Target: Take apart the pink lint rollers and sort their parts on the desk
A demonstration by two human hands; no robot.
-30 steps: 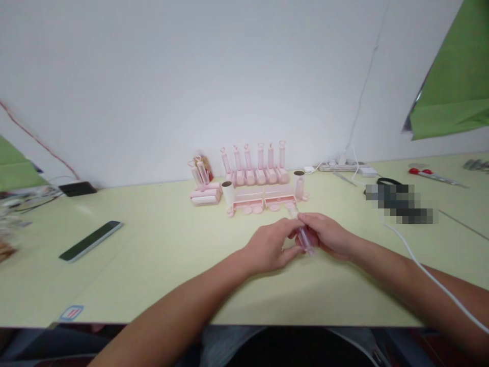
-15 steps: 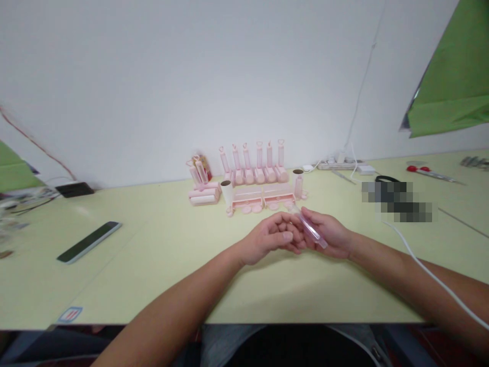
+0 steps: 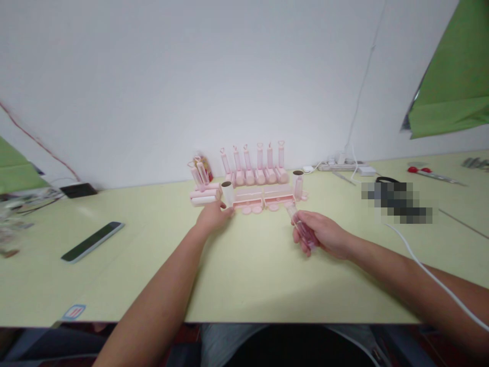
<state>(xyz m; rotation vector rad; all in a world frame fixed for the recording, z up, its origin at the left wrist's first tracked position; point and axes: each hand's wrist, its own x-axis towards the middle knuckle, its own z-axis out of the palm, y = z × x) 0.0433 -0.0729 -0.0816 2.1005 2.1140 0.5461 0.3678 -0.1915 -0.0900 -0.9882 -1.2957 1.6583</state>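
Black-screened phone (image 3: 92, 241) flat on the desk (image 3: 153, 285), well left of the white roll (image 3: 228, 195). Left hand (image 3: 212, 217) just in front of that roll, fingers near its base; cannot tell if they grip anything. Right of the roll, two open pink cases (image 3: 280, 199), side by side. Farther right of it, nearer the body, a clear pink tube (image 3: 304, 230), tilted, clamped in the right hand (image 3: 327, 233). Hands apart. Red-handled tool (image 3: 425, 170) far right of the roll.
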